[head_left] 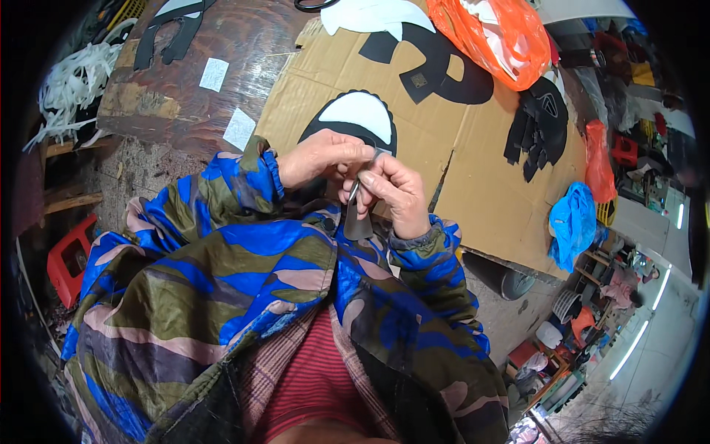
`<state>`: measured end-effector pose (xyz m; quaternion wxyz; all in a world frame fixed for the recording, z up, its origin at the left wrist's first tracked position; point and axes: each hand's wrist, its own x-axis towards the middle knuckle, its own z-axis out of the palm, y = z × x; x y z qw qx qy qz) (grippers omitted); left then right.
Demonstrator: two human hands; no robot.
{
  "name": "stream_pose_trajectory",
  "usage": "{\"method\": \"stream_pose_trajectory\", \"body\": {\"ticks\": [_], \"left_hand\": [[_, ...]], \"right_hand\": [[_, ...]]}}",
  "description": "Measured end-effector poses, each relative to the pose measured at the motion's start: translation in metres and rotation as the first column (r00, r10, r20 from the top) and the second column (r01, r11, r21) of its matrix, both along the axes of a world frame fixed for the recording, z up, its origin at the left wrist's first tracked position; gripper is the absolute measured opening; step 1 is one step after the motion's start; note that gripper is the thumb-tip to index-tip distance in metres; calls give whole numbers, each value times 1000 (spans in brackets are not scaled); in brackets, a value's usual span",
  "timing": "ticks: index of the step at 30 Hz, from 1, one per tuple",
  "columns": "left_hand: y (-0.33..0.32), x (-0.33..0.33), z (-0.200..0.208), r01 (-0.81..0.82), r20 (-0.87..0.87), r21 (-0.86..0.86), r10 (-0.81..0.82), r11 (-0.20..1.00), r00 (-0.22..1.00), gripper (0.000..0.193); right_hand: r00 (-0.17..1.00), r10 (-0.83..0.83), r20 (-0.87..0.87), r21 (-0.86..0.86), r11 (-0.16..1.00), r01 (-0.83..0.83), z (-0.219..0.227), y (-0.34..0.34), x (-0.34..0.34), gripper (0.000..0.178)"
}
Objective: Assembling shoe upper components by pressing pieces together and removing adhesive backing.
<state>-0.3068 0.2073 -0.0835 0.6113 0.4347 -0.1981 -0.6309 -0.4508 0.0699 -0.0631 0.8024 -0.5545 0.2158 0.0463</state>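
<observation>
Centrally, a slim, shiny metal tool (354, 190) sits in the right hand's (398, 191) grasp, before the silky camouflage jacket (222, 274). The left hand (325, 157) pinches beside it, its hold unclear. Beyond, a scalloped black-and-white panel (359, 116) rests on creased corrugated cardboard (503, 200).

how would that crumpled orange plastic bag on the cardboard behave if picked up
The crumpled orange plastic bag will probably flop, given its loose folds. Its glossy surface may feel slippery. White contents showing within could shift, as the plastic looks slack.
</observation>
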Motion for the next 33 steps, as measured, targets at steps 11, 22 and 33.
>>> {"method": "stream_pose_trajectory", "body": {"ticks": [11,22,33], "left_hand": [[3,-3,-19,-70,-178,26,74,997,981,20],[10,-5,-16,11,-11,-91,-12,996,1000,23],[14,-19,-4,56,83,-43,-53,997,995,17]], "right_hand": [[997,21,-70,-53,998,-25,-7,-8,4,23],[991,63,-116,-118,990,-77,8,2,-4,28],[987,79,-140,-216,970,-108,19,-3,-14,31]]}}
